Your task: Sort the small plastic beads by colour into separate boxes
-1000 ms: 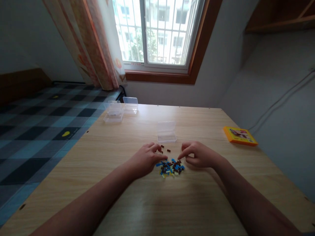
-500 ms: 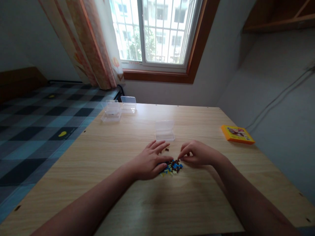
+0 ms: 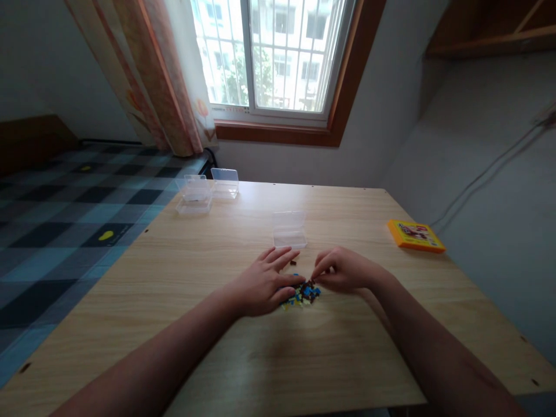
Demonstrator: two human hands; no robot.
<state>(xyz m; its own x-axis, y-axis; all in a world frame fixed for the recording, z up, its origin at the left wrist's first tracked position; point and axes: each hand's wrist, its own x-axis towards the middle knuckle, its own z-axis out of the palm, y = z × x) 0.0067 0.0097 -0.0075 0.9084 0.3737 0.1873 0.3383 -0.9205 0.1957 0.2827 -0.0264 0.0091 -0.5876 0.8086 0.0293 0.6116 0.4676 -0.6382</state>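
Observation:
A small heap of tiny plastic building bricks [image 3: 307, 294], blue, brown and pale yellow, lies on the wooden table [image 3: 269, 359]. My left hand [image 3: 267, 282] rests palm down with its fingers spread, thumb and index finger covering the heap's left part. At the heap's right edge, my right hand [image 3: 345, 270] has thumb and index finger pinched together by the brown bricks. Whatever sits between those fingertips is too small to make out. Just beyond the heap, near my left fingertips, is a single brown brick [image 3: 293, 263].
An open clear plastic box [image 3: 289, 237] stands beyond my hands. Other clear boxes [image 3: 194, 202] are at the table's far left corner. On the right lies an orange-yellow box [image 3: 417, 236]. A bed with a checked cover [image 3: 130, 200] adjoins the left side.
My right fingertips have shifted slightly left, closer into the heap. A blue brick now shows above my left index finger. The whole view has moved a little.

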